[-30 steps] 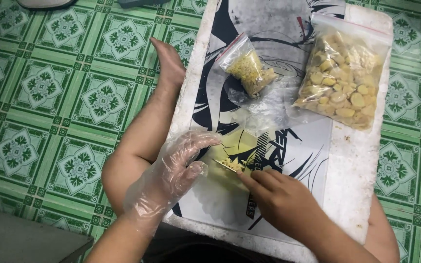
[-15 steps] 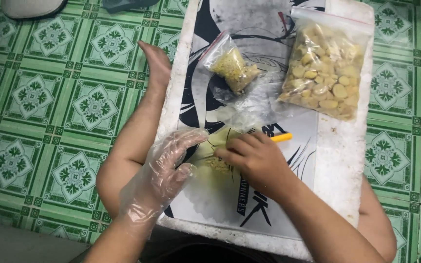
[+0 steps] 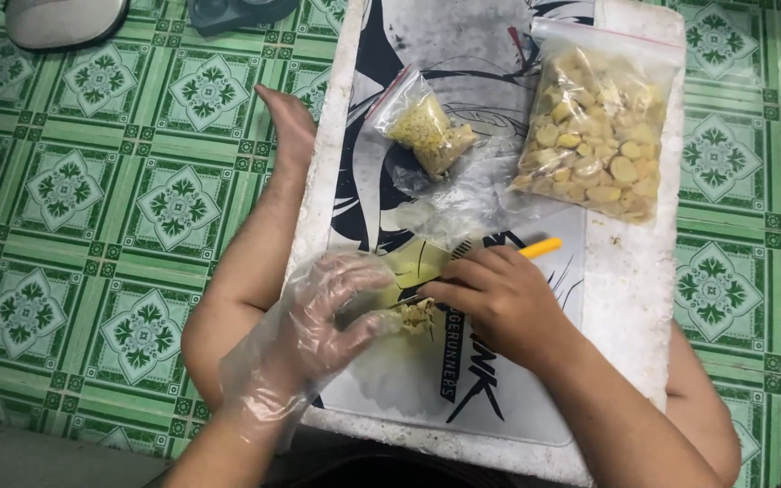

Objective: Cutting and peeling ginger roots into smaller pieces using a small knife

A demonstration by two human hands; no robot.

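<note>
My left hand (image 3: 323,312), in a clear plastic glove, pinches a small pale-yellow piece of food (image 3: 416,315) against the white board (image 3: 630,271). My right hand (image 3: 499,298), bare, grips a small knife with a yellow handle (image 3: 541,248); its blade (image 3: 422,271) lies over the piece between both hands. A small clear bag of yellow bits (image 3: 427,131) lies further up the board. At the board's upper right rests a large clear bag of pale-yellow chunks (image 3: 594,140).
The board lies on my lap over a green patterned tile floor (image 3: 92,199); my bare leg and foot (image 3: 286,122) run along its left edge. Crumpled clear plastic (image 3: 463,203) sits mid-board. A pale object (image 3: 61,18) and a dark object (image 3: 237,11) lie at the top edge.
My right hand has moved up and left to meet the gloved left hand, and the knife's yellow handle has come into view. The camera view has shifted slightly.
</note>
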